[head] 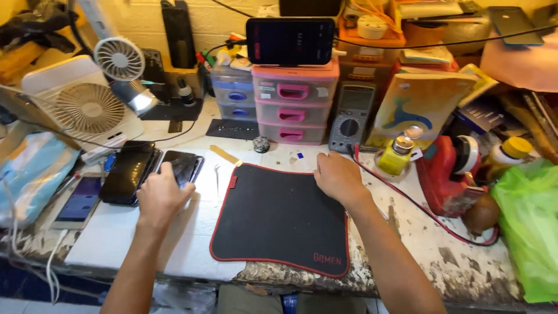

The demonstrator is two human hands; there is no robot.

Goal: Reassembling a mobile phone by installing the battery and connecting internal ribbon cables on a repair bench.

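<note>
**Hands on phone and work mat**

Phones lie in a row at the left of the cluttered bench, and the left hand (pixel 163 195) rests on the nearest dark phone (pixel 185 166), fingers curled over its lower edge; whether it is actually pinched I cannot tell. That phone sits just beside a black phone stack (pixel 127 171) and left of the black red-edged mat (pixel 282 218). The right hand (pixel 337 177) lies flat, fingers bent, on the mat's upper right corner. The phone looks thin, stiff, glassy and probably slippery and fragile; its long side edges seem the safest hold. The mat looks soft and limp.
</note>
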